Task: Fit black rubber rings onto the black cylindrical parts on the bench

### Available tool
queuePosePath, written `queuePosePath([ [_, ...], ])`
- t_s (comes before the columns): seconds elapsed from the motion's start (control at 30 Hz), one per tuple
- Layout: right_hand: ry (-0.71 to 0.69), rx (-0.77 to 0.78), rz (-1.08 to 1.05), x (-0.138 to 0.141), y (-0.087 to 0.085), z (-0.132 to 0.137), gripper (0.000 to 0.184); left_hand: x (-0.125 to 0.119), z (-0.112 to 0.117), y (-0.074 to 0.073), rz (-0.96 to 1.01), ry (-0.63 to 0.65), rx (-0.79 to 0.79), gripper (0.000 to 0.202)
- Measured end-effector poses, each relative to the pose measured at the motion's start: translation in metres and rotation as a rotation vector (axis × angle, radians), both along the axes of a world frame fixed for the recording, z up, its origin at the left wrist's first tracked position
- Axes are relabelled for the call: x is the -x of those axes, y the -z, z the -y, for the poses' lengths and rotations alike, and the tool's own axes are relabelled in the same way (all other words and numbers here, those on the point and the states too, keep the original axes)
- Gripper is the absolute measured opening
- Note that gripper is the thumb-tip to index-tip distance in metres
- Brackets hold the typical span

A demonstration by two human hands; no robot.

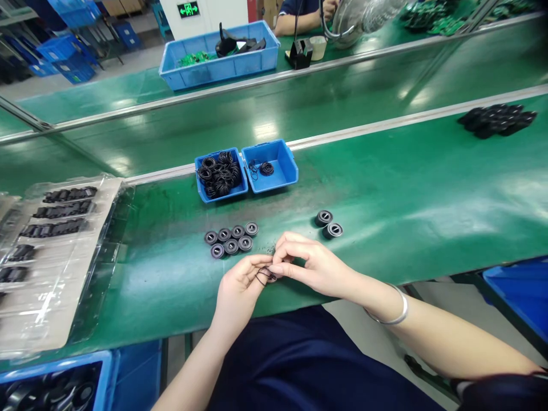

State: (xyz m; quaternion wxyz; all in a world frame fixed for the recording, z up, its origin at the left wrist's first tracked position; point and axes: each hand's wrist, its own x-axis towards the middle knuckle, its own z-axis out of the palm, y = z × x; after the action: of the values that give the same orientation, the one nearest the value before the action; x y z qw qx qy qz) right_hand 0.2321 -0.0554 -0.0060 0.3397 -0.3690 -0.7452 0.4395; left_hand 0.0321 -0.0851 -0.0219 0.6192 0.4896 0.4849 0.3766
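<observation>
Along the near edge of the green counter (pixel 377 268), a thin black rubber ring (pixel 265 276) is held between both hands, clamped by the left grip (pixel 240 291). The right grip (pixel 312 265) is curled closed beside it, though a pinch on the ring cannot be confirmed. Seven round black fittings (pixel 231 246) are grouped to the left and two round black fittings (pixel 323 218) to the right. A heap of rings (pixel 216 174) fills one side of a blue two-compartment box (pixel 282 165), and a small coil (pixel 266 168) lies in the other. Whether any fitting carries a ring is too small to be made out.
</observation>
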Motion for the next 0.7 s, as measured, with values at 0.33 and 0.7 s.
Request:
queuePosePath([
  [0.33, 0.009, -0.069, 0.008, 0.0, 0.002, 0.002, 0.012, -0.005, -0.002, 0.001, 0.181, -0.104, 0.139, 0.022],
  [0.7, 0.186, 0.086, -0.052, -0.003, 0.006, -0.003, 0.017, 0.004, 0.002, 0.009, 0.066, -0.145, 0.038, 0.024],
])
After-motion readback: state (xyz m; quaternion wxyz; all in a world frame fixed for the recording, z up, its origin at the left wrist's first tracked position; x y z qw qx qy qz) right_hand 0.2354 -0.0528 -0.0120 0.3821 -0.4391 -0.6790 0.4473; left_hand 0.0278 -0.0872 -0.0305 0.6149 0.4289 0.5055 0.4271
